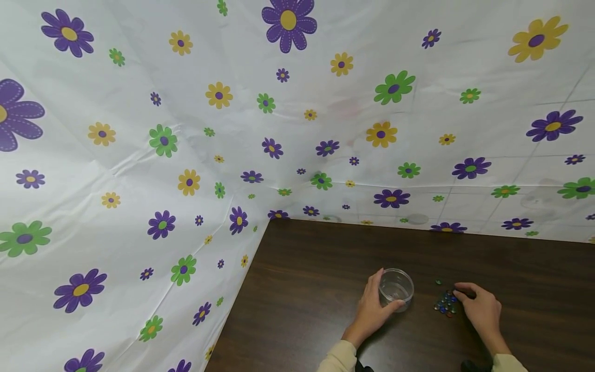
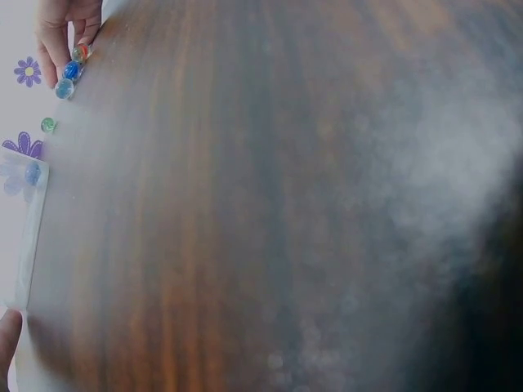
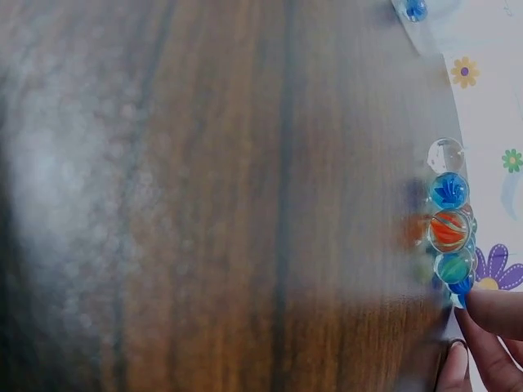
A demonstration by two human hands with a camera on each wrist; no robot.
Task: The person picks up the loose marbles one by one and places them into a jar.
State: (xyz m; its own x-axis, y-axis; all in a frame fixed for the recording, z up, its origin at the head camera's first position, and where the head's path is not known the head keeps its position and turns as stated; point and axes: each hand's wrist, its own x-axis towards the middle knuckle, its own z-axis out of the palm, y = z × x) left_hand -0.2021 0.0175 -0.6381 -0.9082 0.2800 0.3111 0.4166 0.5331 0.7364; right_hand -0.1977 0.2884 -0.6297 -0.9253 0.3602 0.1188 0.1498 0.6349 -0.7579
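Observation:
My left hand (image 1: 373, 310) grips a clear round plastic container (image 1: 405, 279) by its side, thumb and fingers around the wall. Through that wall a blue marble (image 2: 33, 173) shows in the left wrist view. My right hand (image 1: 481, 310) is at the right edge of a cluster of glass marbles (image 1: 444, 307), thumb and fingertips bent toward it. Blue, orange-striped (image 3: 449, 232) and clear marbles (image 3: 446, 155) line up before those fingers in the right wrist view. I cannot tell whether the fingertips pinch a marble.
A single green marble (image 1: 438, 282) lies behind the cluster, apart from it. The dark wooden table (image 1: 297, 289) meets a white flowered sheet (image 1: 139, 196) at its left and back edges.

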